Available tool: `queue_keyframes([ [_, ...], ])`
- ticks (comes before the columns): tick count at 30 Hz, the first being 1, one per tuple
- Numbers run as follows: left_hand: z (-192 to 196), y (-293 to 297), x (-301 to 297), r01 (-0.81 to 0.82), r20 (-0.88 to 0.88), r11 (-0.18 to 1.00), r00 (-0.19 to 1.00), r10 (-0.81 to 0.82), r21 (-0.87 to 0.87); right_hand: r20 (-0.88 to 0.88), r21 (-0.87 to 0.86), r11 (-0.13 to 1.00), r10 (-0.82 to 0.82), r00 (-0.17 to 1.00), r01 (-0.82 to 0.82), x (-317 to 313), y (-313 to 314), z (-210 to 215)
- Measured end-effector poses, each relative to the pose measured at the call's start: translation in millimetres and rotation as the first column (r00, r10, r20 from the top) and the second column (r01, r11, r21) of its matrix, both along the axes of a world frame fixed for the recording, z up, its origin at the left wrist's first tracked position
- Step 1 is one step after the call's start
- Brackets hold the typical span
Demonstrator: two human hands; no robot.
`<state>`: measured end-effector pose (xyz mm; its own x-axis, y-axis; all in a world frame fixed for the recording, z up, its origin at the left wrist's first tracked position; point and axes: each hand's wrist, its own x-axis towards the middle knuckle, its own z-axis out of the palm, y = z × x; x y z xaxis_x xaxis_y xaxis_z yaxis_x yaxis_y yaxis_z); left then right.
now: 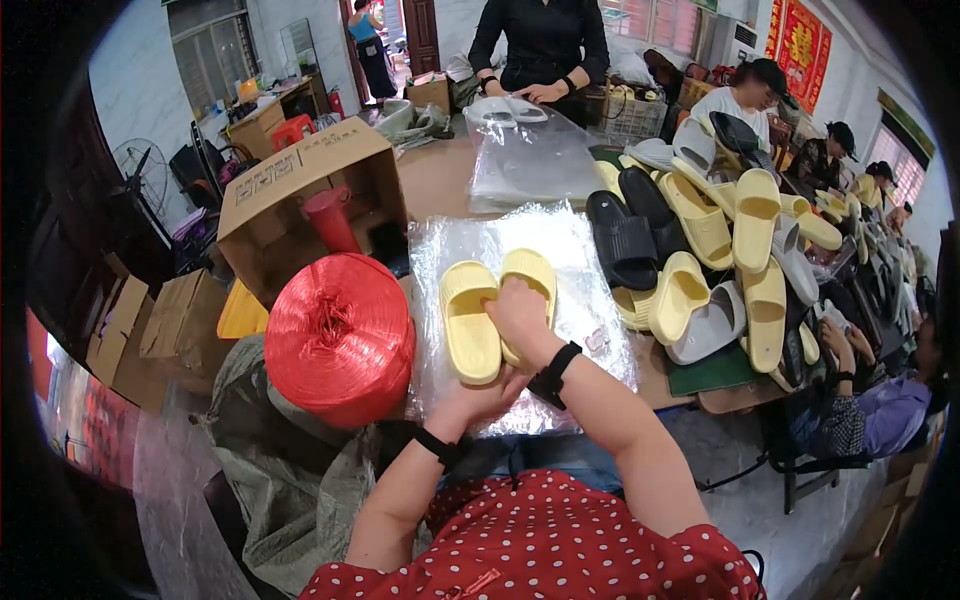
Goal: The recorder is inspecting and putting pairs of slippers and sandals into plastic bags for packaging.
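A pair of pale yellow slide slippers, the left slipper [472, 335] and the right slipper [541, 272], lies side by side over a stack of clear plastic bags [570, 255]. My right hand [522, 318] is closed on the right slipper and covers much of it, with the thumb toward the left one. At the heel ends, my left hand [478, 402] reaches in from below, its fingers curled at the right slipper's heel and partly hidden. Both wrists wear dark bands.
A big roll of red plastic twine [340, 340] stands left, before an open cardboard box [310, 190] with a red cup. Piled at right are yellow, black and grey slippers [705, 220]. Across the table a person in black [540, 50] handles white slippers over more plastic bags [530, 160].
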<state>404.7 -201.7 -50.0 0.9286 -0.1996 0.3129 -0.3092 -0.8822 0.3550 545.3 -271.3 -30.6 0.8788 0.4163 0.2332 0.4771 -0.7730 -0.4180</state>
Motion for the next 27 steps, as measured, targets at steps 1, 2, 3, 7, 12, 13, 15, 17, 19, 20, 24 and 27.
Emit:
queue_keyframes([
  [1,-3,-2,1,0.000,-0.001,1.000,1.000,0.000,-0.002,-0.001,-0.002,1.000,0.000,1.000,0.000,5,1,-1],
  [2,-8,-3,5,0.005,0.014,0.993,1.000,-0.004,-0.119,0.036,-0.002,1.000,-0.002,0.999,0.002,12,1,-3],
  [3,-5,-4,7,0.013,0.029,0.972,1.000,-0.007,-0.233,0.074,-0.002,1.000,-0.005,0.997,0.005,17,1,-4],
  [7,-15,2,15,0.083,-0.014,0.926,0.995,-0.094,-0.368,0.195,0.242,0.970,-0.039,0.980,-0.010,28,-27,-5],
  [12,16,22,3,0.147,-0.008,0.969,0.988,-0.152,-0.199,0.075,0.452,0.886,-0.157,0.985,0.107,12,-106,16],
  [13,23,21,-4,0.127,-0.008,0.988,0.992,-0.128,-0.093,-0.182,0.828,0.550,0.089,0.979,0.104,20,-142,3],
  [15,28,24,-18,0.103,-0.046,0.993,0.993,-0.106,-0.056,-0.203,0.970,0.179,0.245,0.948,0.162,5,-182,-2],
  [17,18,29,-31,0.056,-0.065,0.998,0.996,-0.056,0.003,-0.039,0.966,0.259,0.123,0.992,0.006,-40,-198,34],
  [19,7,19,-26,0.034,-0.018,0.999,0.999,-0.034,-0.005,0.036,0.973,0.219,0.138,0.990,-0.066,-64,-214,47],
  [20,2,11,-20,0.016,0.037,1.000,0.999,-0.016,-0.013,0.022,0.967,0.250,0.131,0.991,-0.055,-73,-223,49],
  [24,-10,-9,-1,-0.028,0.126,0.997,0.991,0.038,-0.075,-0.034,0.935,0.353,0.147,0.989,-0.021,-95,-244,45],
  [27,8,-20,8,-0.066,0.132,0.981,0.987,0.091,-0.181,-0.077,0.902,0.432,0.143,0.987,0.008,-108,-260,42],
])
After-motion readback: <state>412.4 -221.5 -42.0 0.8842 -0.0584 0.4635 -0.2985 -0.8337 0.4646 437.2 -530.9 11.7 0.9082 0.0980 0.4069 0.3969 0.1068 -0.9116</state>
